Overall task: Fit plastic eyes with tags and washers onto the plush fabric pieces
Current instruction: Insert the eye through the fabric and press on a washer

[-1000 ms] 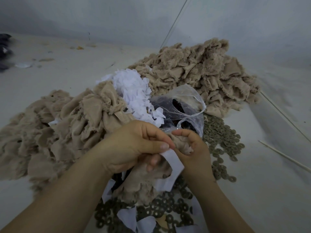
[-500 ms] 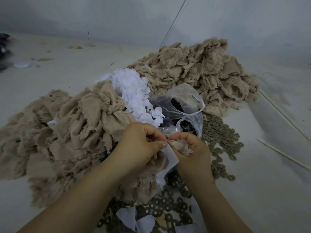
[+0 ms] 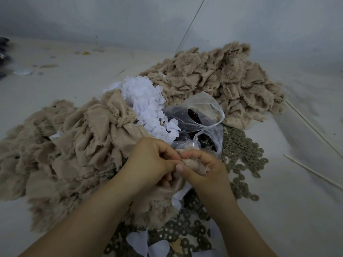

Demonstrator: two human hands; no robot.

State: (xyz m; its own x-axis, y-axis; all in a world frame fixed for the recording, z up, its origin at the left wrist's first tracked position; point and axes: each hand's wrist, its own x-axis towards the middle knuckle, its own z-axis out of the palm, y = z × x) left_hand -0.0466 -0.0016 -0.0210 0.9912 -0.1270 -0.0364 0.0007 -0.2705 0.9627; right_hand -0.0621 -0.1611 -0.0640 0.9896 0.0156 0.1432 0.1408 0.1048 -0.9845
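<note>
Hands meet, left hand (image 3: 154, 162) and right hand (image 3: 206, 169) pinching one plush piece (image 3: 193, 163); bag (image 3: 196, 117) just beyond, washers (image 3: 243, 153) right, fabric heap (image 3: 65, 145) left.

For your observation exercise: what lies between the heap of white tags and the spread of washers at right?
In the head view, a clear plastic bag of dark pieces sits between the white tags and the washers.

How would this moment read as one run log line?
left hand: pinches plush piece | right hand: grips plush piece | white tag: hangs beneath
</note>
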